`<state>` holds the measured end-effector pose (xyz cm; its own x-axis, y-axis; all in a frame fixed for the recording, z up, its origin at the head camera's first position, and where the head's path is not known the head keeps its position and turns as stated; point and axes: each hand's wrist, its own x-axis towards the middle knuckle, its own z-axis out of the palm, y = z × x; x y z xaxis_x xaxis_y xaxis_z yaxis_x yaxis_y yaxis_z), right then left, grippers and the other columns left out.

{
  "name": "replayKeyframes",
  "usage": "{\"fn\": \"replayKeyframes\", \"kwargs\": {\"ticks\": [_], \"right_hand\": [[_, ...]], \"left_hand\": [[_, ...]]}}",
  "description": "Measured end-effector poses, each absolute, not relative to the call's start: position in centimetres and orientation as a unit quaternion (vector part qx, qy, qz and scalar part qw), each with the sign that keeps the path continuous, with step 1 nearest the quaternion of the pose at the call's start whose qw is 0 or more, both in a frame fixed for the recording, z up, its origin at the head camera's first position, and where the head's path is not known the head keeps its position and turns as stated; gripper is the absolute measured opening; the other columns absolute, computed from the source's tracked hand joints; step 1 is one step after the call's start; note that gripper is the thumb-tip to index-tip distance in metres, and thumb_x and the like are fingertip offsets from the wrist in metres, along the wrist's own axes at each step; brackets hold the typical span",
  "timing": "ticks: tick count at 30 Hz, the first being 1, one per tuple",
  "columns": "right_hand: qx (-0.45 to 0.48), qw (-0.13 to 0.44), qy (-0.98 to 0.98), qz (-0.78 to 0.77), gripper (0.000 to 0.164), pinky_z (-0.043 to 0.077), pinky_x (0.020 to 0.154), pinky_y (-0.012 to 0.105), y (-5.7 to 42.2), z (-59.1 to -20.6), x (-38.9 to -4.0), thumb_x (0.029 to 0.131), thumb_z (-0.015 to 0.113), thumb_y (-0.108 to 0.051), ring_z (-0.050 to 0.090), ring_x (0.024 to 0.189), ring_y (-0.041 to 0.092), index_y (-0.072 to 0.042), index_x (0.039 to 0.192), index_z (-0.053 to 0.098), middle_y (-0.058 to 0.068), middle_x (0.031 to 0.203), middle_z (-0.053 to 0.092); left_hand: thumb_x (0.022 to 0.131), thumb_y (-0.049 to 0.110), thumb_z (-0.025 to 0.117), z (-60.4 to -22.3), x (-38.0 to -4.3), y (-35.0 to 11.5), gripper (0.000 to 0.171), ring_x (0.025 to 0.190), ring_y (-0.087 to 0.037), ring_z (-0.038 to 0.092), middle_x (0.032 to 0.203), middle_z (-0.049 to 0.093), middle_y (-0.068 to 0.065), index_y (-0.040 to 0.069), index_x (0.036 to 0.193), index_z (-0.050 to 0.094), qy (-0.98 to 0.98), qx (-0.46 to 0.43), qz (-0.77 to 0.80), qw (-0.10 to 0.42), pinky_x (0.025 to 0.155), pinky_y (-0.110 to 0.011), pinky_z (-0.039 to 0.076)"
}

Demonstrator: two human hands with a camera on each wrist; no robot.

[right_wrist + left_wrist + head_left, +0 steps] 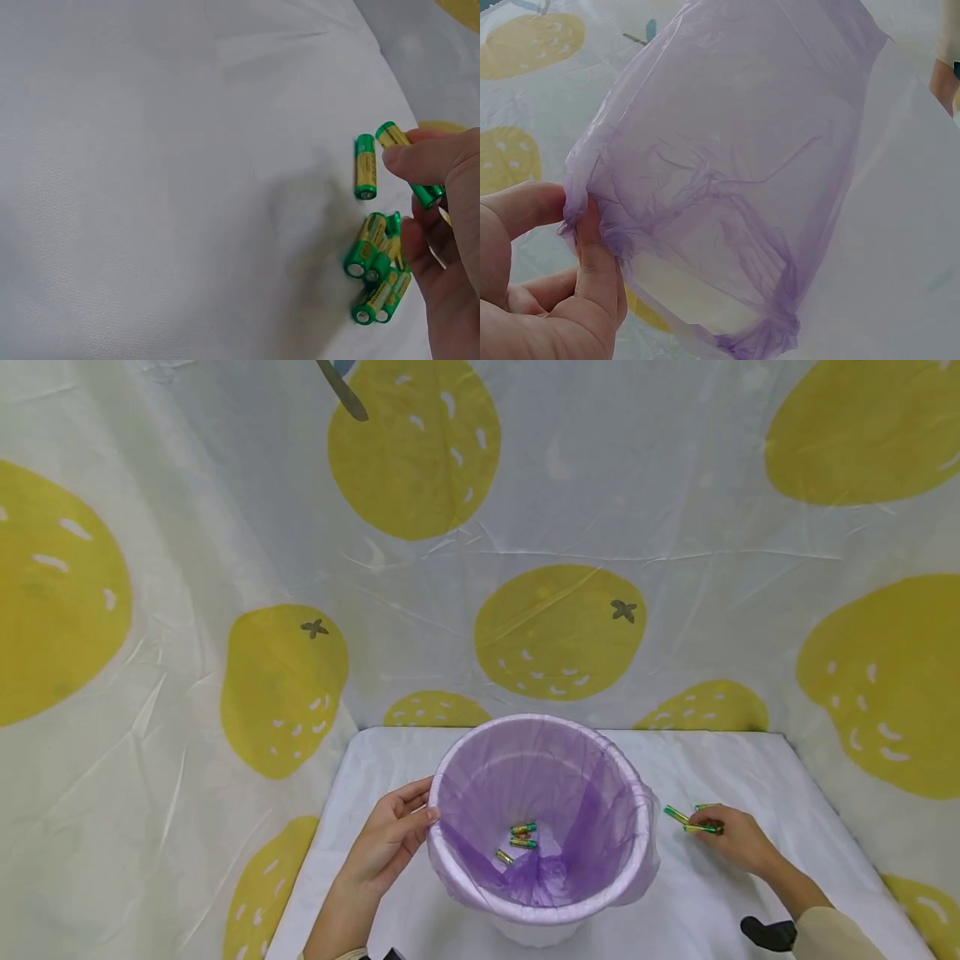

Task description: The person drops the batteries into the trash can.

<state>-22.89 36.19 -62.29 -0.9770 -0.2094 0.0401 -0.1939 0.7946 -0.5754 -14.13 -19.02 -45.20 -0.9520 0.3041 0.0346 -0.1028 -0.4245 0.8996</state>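
Batteries (pixel 366 244) smooth, cylindrical; purple liner (pixel 577 793) filmy.

We see a bkgd of off-white printed sheeting: back sheet (pixel 697 527), L sheet (pixel 176 693) & R sheet (pixel 911 543), standing round a wht tabletop (pixel 693 764). Print = big yellow fruit w/ small wht dashes; we note the upper ctr fruit (pixel 412 452) w/ its grey-brn stem (pixel 347 395), & the mid ctr fruit (pixel 555 639) w/ a dk star-shaped mark (pixel 623 611). Back sheet has a long horiz. crease plus short wrinkles; L sheet falls in soft folds w/ slight sheen. In the R wrist view we get faint creases (pixel 277 49) & fine grain on the tabletop. Light's soft, diffuse, a bit greyer at back.
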Motion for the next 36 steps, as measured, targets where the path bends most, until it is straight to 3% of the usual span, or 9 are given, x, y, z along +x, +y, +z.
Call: {"fn": "replayKeyframes", "kwargs": {"ticks": [7, 15, 22, 36], "right_hand": [[-0.09, 0.041, 0.941, -0.323, 0.016, 0.053, 0.064, 0.029, 36.4, -61.3, -22.9, 0.087, 0.078, -0.004, 0.061, 0.086, 0.023, -0.005, 0.103, 0.076, 0.012, 0.104, 0.071], [-0.075, 0.047, 0.932, -0.353, 0.018, 0.054, 0.067, 0.028, 36.6, -60.1, -22.3, 0.09, 0.079, -0.011, 0.065, 0.096, 0.027, -0.006, 0.107, 0.078, 0.021, 0.118, 0.069], [-0.07, 0.048, 0.926, -0.368, 0.02, 0.056, 0.07, 0.026, 36.6, -59.3, -22.2, 0.091, 0.079, -0.012, 0.065, 0.098, 0.027, -0.005, 0.11, 0.078, 0.013, 0.112, 0.071], [-0.085, 0.01, 0.913, -0.399, 0.018, 0.057, 0.076, 0.02, 36.1, -57.3, -22.3, 0.093, 0.079, -0.011, 0.061, 0.095, 0.0, -0.006, 0.11, 0.077, 0.011, 0.113, 0.069]], "left_hand": [[0.095, -0.011, 0.06, -45.2, -14.3, -18.9, 0.057, 0.101, -0.02, 0.067, 0.125, 0.061, -0.02, -0.022, 0.146, 0.035, 0.526, 0.092, 0.836, 0.125, 0.086, -0.026, 0.059], [0.095, -0.011, 0.06, -45.2, -14.2, -18.9, 0.058, 0.101, -0.018, 0.067, 0.125, 0.061, -0.019, -0.022, 0.146, 0.034, 0.528, 0.088, 0.835, 0.127, 0.086, -0.026, 0.059], [0.095, -0.011, 0.06, -45.2, -14.2, -19.0, 0.058, 0.101, -0.019, 0.067, 0.125, 0.06, -0.019, -0.022, 0.145, 0.034, 0.527, 0.089, 0.835, 0.128, 0.086, -0.026, 0.059], [0.095, -0.012, 0.06, -45.5, -14.3, -19.1, 0.057, 0.1, -0.017, 0.067, 0.123, 0.061, -0.017, -0.023, 0.145, 0.035, 0.528, 0.099, 0.835, 0.124, 0.085, -0.025, 0.059]]}}
